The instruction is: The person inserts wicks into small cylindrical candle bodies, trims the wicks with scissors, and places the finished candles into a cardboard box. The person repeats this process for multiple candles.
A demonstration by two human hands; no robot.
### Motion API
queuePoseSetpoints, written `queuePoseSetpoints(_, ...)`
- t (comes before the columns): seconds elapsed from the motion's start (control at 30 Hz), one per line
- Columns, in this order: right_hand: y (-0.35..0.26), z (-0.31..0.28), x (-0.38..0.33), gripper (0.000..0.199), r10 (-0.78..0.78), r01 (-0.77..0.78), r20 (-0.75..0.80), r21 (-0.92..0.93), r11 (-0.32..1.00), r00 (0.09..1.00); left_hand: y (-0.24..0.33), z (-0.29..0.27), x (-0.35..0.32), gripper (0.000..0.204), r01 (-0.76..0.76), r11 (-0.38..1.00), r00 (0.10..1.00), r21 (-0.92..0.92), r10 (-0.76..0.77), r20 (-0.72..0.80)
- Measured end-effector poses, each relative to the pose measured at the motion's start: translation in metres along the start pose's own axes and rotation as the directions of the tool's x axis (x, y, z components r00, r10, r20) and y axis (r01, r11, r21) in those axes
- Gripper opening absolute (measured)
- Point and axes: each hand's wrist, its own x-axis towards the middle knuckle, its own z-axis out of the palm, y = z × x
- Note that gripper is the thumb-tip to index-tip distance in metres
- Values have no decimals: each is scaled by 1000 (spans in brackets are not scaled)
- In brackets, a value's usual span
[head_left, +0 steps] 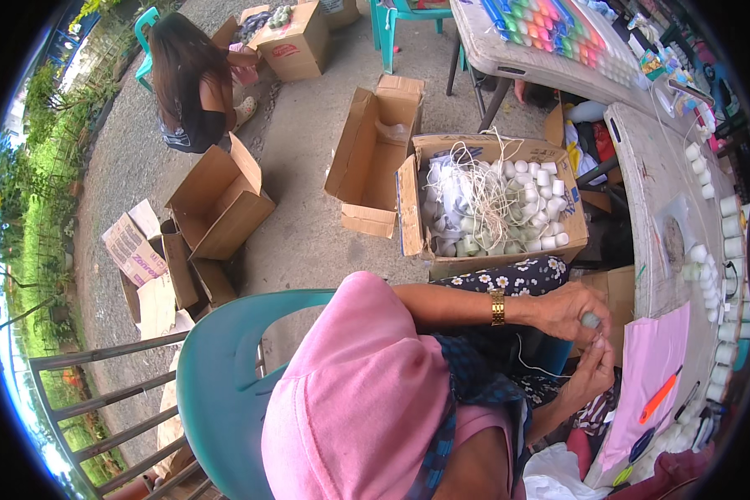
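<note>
Though my hands were out of view, co-worker's watch hand (568,307) pinched small grey piece (590,319), other hand (593,367) white string (532,363).

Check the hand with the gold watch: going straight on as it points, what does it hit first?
Likely the edge of the grey table, just past the small grey cylinder that the watch hand pinches. A brown cardboard box lies between, probably lower; depth is unclear.

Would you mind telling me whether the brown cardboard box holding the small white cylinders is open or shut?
Open: the brown cardboard box has flaps folded outward, exposing small white cylinders and tangled string.
</note>
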Motion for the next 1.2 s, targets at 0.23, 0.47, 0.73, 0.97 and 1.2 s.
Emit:
queuePoseSetpoints(0.23,0,-3,-6,23,43,-55,86,147,988,995,8,-7,-1,14,-29,1000,1000,7,29,12)
queuePoseSetpoints(0.47,-4,5,-9,10,40,-58,57,366,929,998,4,-5,-3,16,-65,997,997,50,67,-44)
queuePoseSetpoints(0.73,11,1,-5,7,-19,2,43,364,931,999,1,-1,-5,15,36,996,995,-77,-43,-94)
queuePoseSetpoints(0.97,3,6,-7,9,32,-18,-41,300,954,999,-17,5,-9,17,309,808,938,-502,-346,20)
queuePoseSetpoints(1.2,12,3,-5,10,-21,33,-90,136,990,996,5,-3,-11,30,513,760,858,-399,-469,210)
